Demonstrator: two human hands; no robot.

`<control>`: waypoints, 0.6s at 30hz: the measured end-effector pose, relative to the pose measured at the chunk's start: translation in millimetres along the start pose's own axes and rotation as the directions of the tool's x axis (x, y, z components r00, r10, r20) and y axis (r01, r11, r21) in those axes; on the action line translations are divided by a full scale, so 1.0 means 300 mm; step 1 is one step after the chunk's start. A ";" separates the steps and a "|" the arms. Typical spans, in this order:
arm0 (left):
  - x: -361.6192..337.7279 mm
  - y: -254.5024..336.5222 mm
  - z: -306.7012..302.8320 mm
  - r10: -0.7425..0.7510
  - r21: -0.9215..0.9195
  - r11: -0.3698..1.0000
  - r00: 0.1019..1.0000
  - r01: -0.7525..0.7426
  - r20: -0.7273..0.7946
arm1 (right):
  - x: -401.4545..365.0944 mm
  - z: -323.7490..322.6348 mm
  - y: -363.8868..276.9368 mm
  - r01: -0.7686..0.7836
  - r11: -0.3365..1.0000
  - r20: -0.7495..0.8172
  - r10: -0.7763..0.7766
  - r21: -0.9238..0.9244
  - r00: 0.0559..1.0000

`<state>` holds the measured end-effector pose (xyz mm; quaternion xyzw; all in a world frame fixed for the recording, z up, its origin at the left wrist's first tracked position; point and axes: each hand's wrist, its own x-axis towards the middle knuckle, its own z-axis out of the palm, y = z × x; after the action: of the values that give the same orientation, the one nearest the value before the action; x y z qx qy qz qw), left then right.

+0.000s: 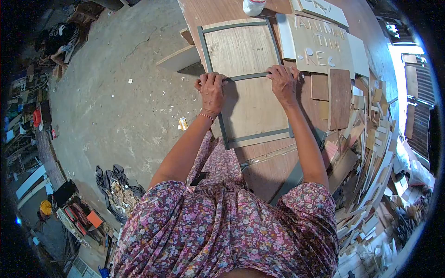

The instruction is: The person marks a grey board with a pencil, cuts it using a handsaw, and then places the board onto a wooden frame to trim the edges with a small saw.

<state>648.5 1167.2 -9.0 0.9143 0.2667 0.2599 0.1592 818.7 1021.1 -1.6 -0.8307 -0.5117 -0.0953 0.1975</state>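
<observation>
Plywood panel point(252, 109): pale, rectangular, lying flat on the workbench point(204, 11), long axis running away from the wearer. Grey frame point(207, 58): narrow flat strips laid on the panel face along all four edges. Grey crossbar point(248, 76): same narrow strip, set across the panel near mid-length, spanning between the two side strips and dividing the frame into two bays.

We record both hands at upper centre of the frame. The left hand point(212, 90) and right hand point(282, 82) press their fingertips onto a grey crossbar point(248, 76), which spans a grey frame point(259, 136) laid on a plywood panel point(252, 109). The panel rests on a wooden workbench point(204, 11). A lettered sign board point(322, 44) lies upper right, just beside the frame. Wood offcuts point(366, 153) are heaped along the right.
</observation>
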 end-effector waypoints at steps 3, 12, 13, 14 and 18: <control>0.000 -0.006 0.008 0.010 -0.013 1.000 1.000 -0.010 -0.009 | -0.001 -0.006 0.001 -0.001 1.000 0.002 0.001 0.010 1.000; 0.003 -0.003 0.005 0.003 -0.005 1.000 1.000 -0.003 -0.004 | 0.007 -0.016 -0.014 -0.018 1.000 -0.014 0.019 0.017 1.000; 0.003 -0.001 0.002 0.002 0.002 1.000 1.000 -0.002 -0.004 | 0.006 -0.015 -0.013 -0.021 1.000 -0.001 0.021 0.017 1.000; 0.001 -0.003 0.004 0.001 0.003 1.000 1.000 -0.001 -0.003 | 0.006 -0.014 -0.012 -0.021 1.000 0.000 0.021 0.017 1.000; -0.002 -0.008 0.011 0.003 -0.018 1.000 1.000 -0.003 0.002 | 0.008 -0.023 -0.015 -0.014 1.000 -0.007 0.014 0.016 1.000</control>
<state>649.0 1168.4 -13.0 0.9135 0.2628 0.2616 0.1672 816.0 1021.9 6.5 -0.8323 -0.5060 -0.0926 0.2066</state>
